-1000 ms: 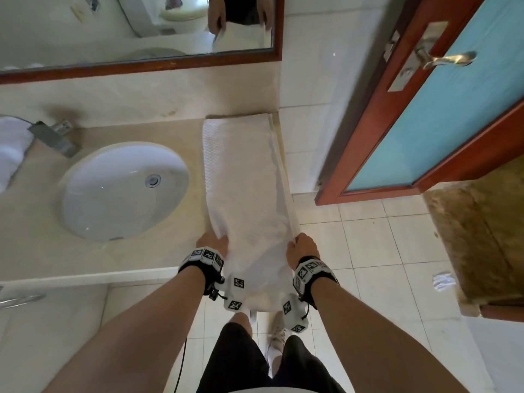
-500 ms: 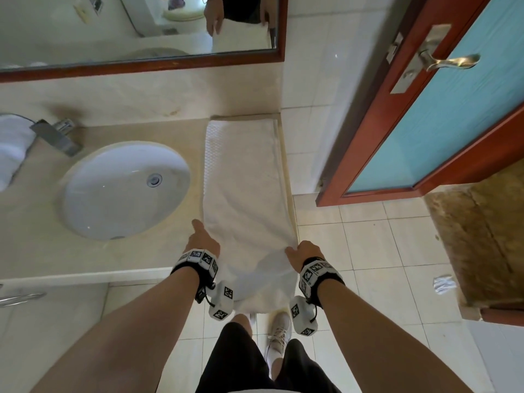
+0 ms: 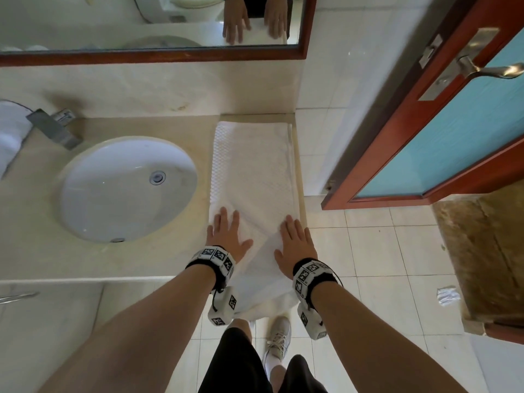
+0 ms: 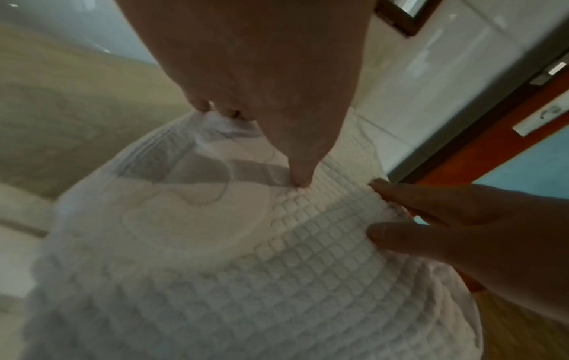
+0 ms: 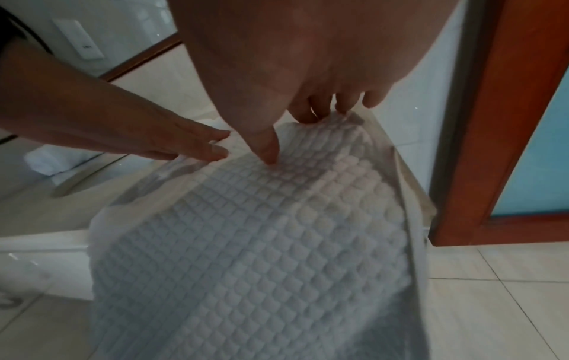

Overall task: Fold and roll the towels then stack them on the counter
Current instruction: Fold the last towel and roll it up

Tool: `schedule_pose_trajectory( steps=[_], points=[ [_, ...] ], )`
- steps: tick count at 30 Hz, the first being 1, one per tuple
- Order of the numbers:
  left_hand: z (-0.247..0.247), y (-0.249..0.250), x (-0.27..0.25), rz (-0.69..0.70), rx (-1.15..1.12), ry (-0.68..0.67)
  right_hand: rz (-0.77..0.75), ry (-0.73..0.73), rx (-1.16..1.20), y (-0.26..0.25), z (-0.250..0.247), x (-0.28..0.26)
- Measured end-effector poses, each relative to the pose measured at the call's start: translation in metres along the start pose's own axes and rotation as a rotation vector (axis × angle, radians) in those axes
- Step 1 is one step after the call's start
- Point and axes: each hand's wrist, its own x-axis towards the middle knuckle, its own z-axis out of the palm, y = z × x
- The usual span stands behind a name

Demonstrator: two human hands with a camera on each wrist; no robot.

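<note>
White waffle-weave towel (image 3: 252,177) folded long on counter (image 3: 28,222); both hands' fingers (image 3: 226,219) flat, released, pressing it

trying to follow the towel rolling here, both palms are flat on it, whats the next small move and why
Probably slide both palms forward along the towel to smooth it. It lies folded into a long strip on the counter beside the sink, with a crease between the left hand and right hand, and its near end hangs over the edge. Flat cloth should roll tighter.
</note>
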Motion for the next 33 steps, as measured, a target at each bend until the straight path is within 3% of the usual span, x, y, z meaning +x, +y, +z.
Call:
schedule_pose_trajectory(
  steps=[8, 33],
  points=[
    [-0.019, 0.002, 0.031, -0.049, -0.014, -0.021, 0.001, -0.043, -0.044, -0.011, -0.01, 0.03],
    [-0.106, -0.016, 0.161, 0.06, -0.032, -0.024, 0.111, -0.037, 0.055, -0.031, -0.058, 0.153]
  ],
)
